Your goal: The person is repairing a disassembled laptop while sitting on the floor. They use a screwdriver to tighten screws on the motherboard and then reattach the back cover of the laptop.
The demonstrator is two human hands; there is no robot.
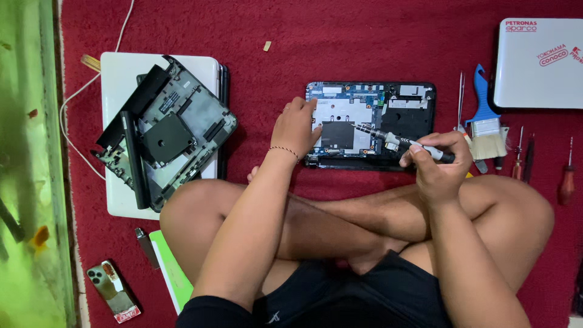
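Just right hand (440, 164) with screwdriver (398, 141) over opened laptop (413, 115).

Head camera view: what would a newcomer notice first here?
The opened laptop on the red carpet, circuit board bare, is at the centre. The left hand rests on it while the right hand points a screwdriver at it. At left a removed black cover lies on a white laptop.
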